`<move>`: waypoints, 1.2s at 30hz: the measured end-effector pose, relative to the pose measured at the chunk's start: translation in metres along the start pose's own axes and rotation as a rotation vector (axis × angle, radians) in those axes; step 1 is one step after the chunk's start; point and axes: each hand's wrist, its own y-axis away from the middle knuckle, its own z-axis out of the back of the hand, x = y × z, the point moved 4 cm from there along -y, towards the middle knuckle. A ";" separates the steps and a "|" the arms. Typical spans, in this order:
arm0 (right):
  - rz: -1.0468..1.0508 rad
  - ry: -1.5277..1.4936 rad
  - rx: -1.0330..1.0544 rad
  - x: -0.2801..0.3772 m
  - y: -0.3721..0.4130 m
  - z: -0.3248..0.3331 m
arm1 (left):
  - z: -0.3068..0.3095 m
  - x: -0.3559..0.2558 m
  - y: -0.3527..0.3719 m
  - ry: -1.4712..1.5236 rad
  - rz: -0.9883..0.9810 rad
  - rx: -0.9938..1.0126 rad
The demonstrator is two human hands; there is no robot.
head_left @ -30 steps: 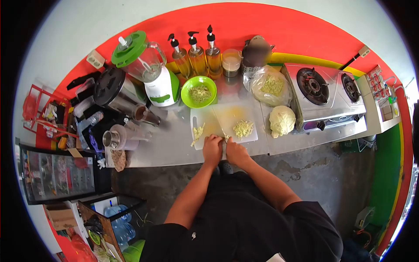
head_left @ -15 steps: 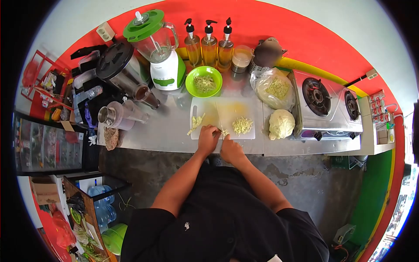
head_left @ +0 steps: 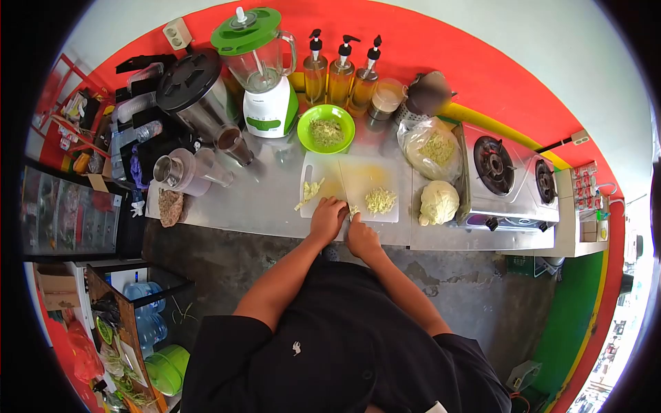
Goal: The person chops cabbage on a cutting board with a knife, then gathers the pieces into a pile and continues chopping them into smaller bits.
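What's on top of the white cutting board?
A left heap of pale shreds, a right heap, and the left hand and right hand at its near edge. Whatever lies under them is covered.

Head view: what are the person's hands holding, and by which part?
The right hand holds a thin-bladed knife by its handle, hidden inside the grip. The left hand rests on pale shredded cabbage on the white cutting board.

Cutting board (head_left: 327, 172): white, yellow stain at ctr. Shredded cabbage (head_left: 381, 199): pale yellow-green. Knife (head_left: 345, 184): grey blade. Bowl (head_left: 303, 131): bright green. Blender (head_left: 265, 76): green lid, clear jug, white base w/ green trim. Worktop (head_left: 268, 206): steel grey. Wall (head_left: 441, 48): red, yellow stripe. Shirt (head_left: 344, 344): black, small white logo.
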 end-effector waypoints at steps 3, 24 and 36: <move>-0.007 0.018 0.034 -0.001 -0.005 0.005 | 0.004 -0.002 0.002 -0.005 -0.040 0.027; -0.001 0.016 -0.003 -0.003 -0.006 -0.002 | -0.002 0.021 -0.011 0.130 0.098 0.111; -0.002 0.050 0.045 0.002 -0.003 0.005 | 0.014 0.011 -0.007 0.055 -0.094 0.113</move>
